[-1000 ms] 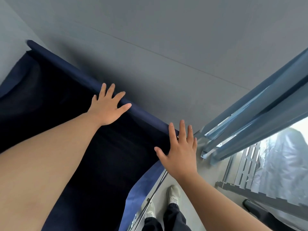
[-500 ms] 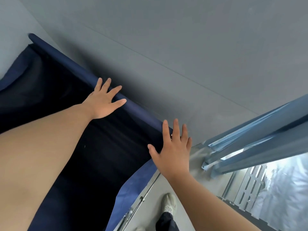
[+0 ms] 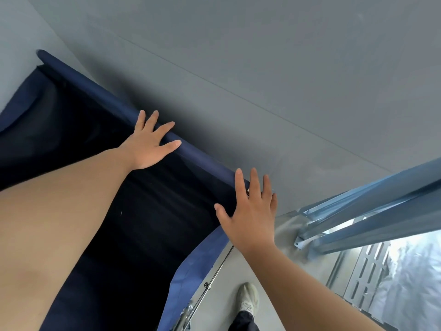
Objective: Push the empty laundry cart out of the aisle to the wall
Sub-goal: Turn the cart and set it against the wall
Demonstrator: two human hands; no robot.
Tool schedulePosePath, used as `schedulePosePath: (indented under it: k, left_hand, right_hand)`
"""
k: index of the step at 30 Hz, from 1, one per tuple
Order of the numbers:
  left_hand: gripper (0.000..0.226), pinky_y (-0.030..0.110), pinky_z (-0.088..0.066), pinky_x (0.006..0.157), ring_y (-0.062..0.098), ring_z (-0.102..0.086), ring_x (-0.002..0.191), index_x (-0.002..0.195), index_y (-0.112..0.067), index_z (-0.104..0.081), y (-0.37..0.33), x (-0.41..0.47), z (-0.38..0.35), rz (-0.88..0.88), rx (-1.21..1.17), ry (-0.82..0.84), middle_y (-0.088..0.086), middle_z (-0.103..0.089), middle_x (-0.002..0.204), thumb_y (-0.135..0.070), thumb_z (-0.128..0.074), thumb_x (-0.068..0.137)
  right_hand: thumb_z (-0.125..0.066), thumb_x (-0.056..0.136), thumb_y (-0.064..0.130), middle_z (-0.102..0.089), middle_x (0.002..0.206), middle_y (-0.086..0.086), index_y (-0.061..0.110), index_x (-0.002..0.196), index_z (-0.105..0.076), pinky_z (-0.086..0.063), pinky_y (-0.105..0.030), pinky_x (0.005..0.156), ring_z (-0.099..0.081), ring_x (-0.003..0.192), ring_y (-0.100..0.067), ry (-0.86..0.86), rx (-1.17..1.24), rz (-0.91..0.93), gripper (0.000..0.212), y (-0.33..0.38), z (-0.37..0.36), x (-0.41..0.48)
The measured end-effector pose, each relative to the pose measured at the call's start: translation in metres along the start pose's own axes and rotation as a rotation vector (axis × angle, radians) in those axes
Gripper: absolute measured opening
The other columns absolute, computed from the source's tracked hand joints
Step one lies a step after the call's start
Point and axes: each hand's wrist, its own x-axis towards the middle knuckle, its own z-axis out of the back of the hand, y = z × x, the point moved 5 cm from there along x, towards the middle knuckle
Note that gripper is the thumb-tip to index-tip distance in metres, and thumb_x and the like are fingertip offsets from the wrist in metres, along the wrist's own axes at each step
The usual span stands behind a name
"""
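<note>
Nearest you, a pale shoe (image 3: pixel 248 297) stands on the grey floor beside a thin metal frame rod (image 3: pixel 214 273). Your left forearm stretches across the dark, shadowed inside of the laundry cart (image 3: pixel 95 90), cut off at the picture's edge. Your right hand (image 3: pixel 250 217) lies flat, fingers straight and spread, at the cart's corner, grip released. Your left hand (image 3: pixel 148 148) presses flat on the rounded navy fabric rim, grip released too. That far rim runs along the smooth grey wall (image 3: pixel 262 68); whether they touch is unclear. Blue metal beams (image 3: pixel 381 211) angle away on the right.
</note>
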Motion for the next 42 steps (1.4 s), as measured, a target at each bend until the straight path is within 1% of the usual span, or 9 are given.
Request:
schedulePosePath:
  k: [5,11,16,20,30,35,37,39,42]
  left_hand:
    - [0.077,0.056,-0.008,0.122,0.027,0.033,0.148,0.156,-0.042,-0.010,-0.005,0.000,0.000,-0.030,-0.022,-0.032,-0.002,0.015,0.168,-0.076,-0.030,0.090]
    - [0.076,0.056,-0.006,0.122,0.029,0.034,0.148,0.157,-0.040,-0.010,-0.012,-0.002,0.001,-0.055,-0.038,-0.038,0.000,0.018,0.168,-0.074,-0.031,0.092]
    - [0.078,0.057,-0.008,0.123,0.029,0.036,0.146,0.157,-0.039,-0.009,-0.018,-0.004,-0.001,-0.079,-0.043,-0.029,0.000,0.021,0.167,-0.074,-0.029,0.091]
    - [0.079,0.056,-0.006,0.123,0.027,0.037,0.146,0.157,-0.039,-0.009,-0.024,-0.004,-0.002,-0.098,-0.050,-0.033,0.000,0.022,0.167,-0.075,-0.028,0.091]
    - [0.076,0.059,-0.006,0.121,0.031,0.030,0.149,0.157,-0.038,-0.010,-0.037,-0.003,-0.003,-0.091,0.041,-0.052,0.004,0.017,0.168,-0.074,-0.023,0.092]
    - [0.078,0.059,-0.005,0.121,0.031,0.030,0.149,0.157,-0.038,-0.008,-0.039,-0.004,-0.007,-0.095,0.053,-0.056,0.004,0.018,0.168,-0.076,-0.020,0.090]
    - [0.080,0.059,-0.004,0.121,0.031,0.030,0.149,0.157,-0.038,-0.008,-0.039,-0.004,-0.009,-0.098,0.059,-0.059,0.005,0.018,0.168,-0.078,-0.018,0.089]
    - [0.082,0.059,-0.003,0.121,0.032,0.030,0.150,0.157,-0.038,-0.006,-0.039,-0.004,-0.010,-0.103,0.078,-0.063,0.005,0.017,0.168,-0.080,-0.015,0.087]
    - [0.095,0.057,0.001,0.121,0.033,0.028,0.150,0.157,-0.037,0.000,-0.036,-0.001,-0.008,-0.100,0.116,-0.058,0.005,0.019,0.167,-0.087,-0.002,0.076]
  right_hand:
    - [-0.056,0.089,0.060,-0.029,0.163,-0.015,0.027,0.157,-0.019,-0.028,-0.063,0.114,-0.022,0.150,-0.046,-0.034,-0.026,-0.037,0.084,0.000,0.002,-0.001]
    - [-0.058,0.088,0.060,-0.034,0.160,-0.015,0.027,0.155,-0.024,-0.031,-0.063,0.113,-0.027,0.148,-0.046,-0.066,-0.071,-0.102,0.082,0.004,0.003,-0.004]
    - [-0.060,0.087,0.058,-0.036,0.158,-0.016,0.026,0.154,-0.026,-0.031,-0.062,0.112,-0.030,0.146,-0.046,-0.076,-0.091,-0.128,0.081,0.003,0.004,-0.010]
    - [-0.061,0.087,0.058,-0.034,0.158,-0.015,0.025,0.154,-0.026,-0.030,-0.063,0.113,-0.029,0.146,-0.045,-0.079,-0.106,-0.133,0.082,-0.002,0.004,-0.011]
    - [-0.064,0.086,0.056,-0.032,0.159,-0.016,0.025,0.153,-0.028,-0.033,-0.064,0.111,-0.029,0.146,-0.047,-0.089,-0.106,-0.120,0.082,-0.014,0.006,-0.012]
    - [-0.066,0.085,0.055,-0.035,0.157,-0.017,0.024,0.152,-0.030,-0.036,-0.065,0.109,-0.032,0.144,-0.048,-0.110,-0.121,-0.115,0.082,-0.018,0.006,-0.015]
    - [-0.067,0.085,0.055,-0.035,0.158,-0.017,0.023,0.152,-0.032,-0.033,-0.066,0.110,-0.031,0.144,-0.048,-0.111,-0.133,-0.125,0.082,-0.018,0.007,-0.017]
    - [-0.064,0.086,0.058,-0.034,0.160,-0.016,0.023,0.153,-0.032,-0.026,-0.066,0.114,-0.028,0.147,-0.046,-0.108,-0.153,-0.144,0.082,-0.015,0.007,-0.019]
    - [-0.058,0.086,0.062,-0.030,0.164,-0.015,0.019,0.154,-0.032,-0.022,-0.065,0.116,-0.023,0.151,-0.042,-0.121,-0.188,-0.144,0.085,-0.005,0.009,-0.016]
